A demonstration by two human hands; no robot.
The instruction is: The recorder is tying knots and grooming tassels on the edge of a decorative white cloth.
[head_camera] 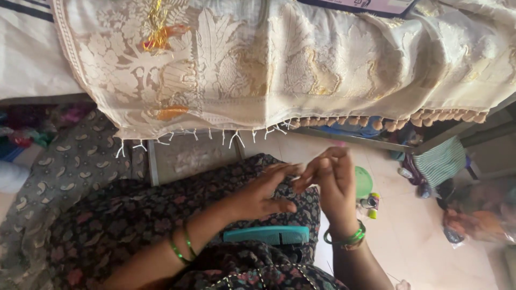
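Observation:
My left hand [263,193] and my right hand [330,180] meet over my lap, fingertips pinched together around something too thin to make out, possibly a thread. Both wrists wear green bangles. A cream and gold woven cloth [269,59] with a fringe of white threads and tan tassels hangs over a table edge just beyond my hands. A teal comb [267,234] lies on my dark floral-clad lap below the hands.
A green round lid [364,181] and a small bottle [371,203] lie on the pale floor at right. A striped green cloth [442,161] and bags sit at far right. Grey patterned fabric [70,161] lies at left.

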